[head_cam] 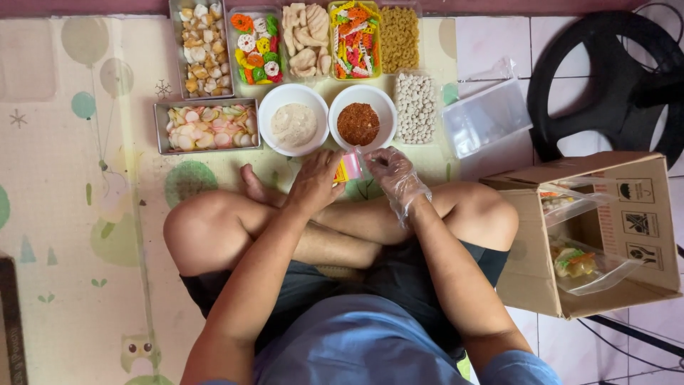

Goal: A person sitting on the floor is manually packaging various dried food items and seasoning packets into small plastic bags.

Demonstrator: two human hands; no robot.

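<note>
From the head camera, looking down, a person sits cross-legged on a patterned mat (85, 235). Both hands meet just above the crossed shins, near two white bowls. The left hand (315, 182) is bare; its fingers are closed together and pinch the left end of a small sachet (349, 168), pink and yellow. The right hand (395, 175) wears a thin clear plastic glove, and its fingertips pinch the other end of the same sachet. The sachet is held in the air between the two hands, just below the bowl of red chili powder (358, 123). Its long axis seems to run up and away from the body, a little tilted, but much of it is hidden by the fingers, so I cannot tell which end is the top.

Beside the red bowl stands a bowl of pale powder (293, 125). Behind them are trays of dry crackers (206, 127) in many colours. At the person's right side a cardboard box (641, 214) lies open, with filled clear bags (577, 262) inside.
</note>
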